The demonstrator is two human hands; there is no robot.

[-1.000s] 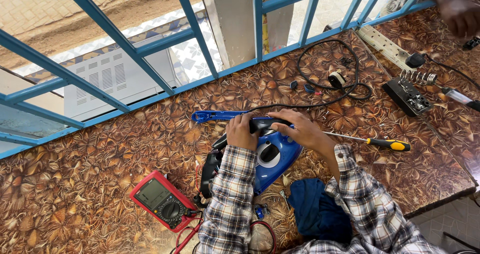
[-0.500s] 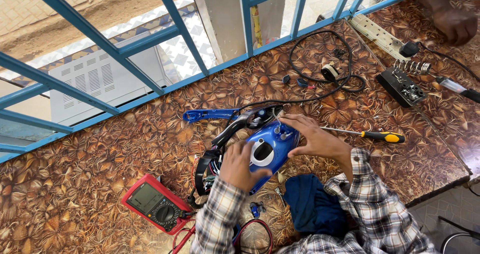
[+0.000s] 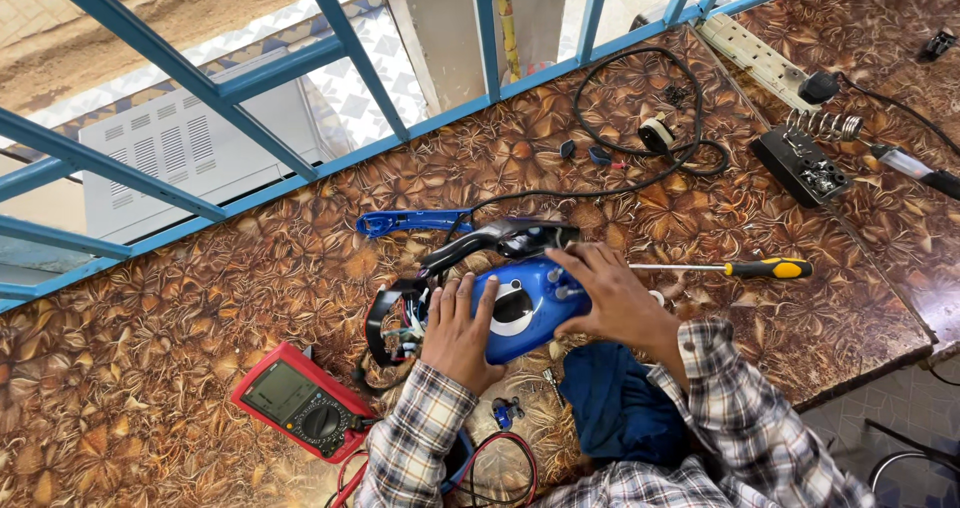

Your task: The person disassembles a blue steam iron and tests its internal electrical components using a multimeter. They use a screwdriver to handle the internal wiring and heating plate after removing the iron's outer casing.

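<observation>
Blue appliance body (image 3: 525,303); red multimeter (image 3: 300,400); yellow-black screwdriver (image 3: 735,267); brown leaf-patterned table (image 3: 150,308); plaid sleeves (image 3: 745,433).

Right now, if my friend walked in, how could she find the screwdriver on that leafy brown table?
Start at the brown leaf-patterned table and find the blue appliance that both hands hold. Just beyond the right hand, the screwdriver lies flat by itself. It is the only thing with a thin silver shaft and a yellow and black handle.
</observation>
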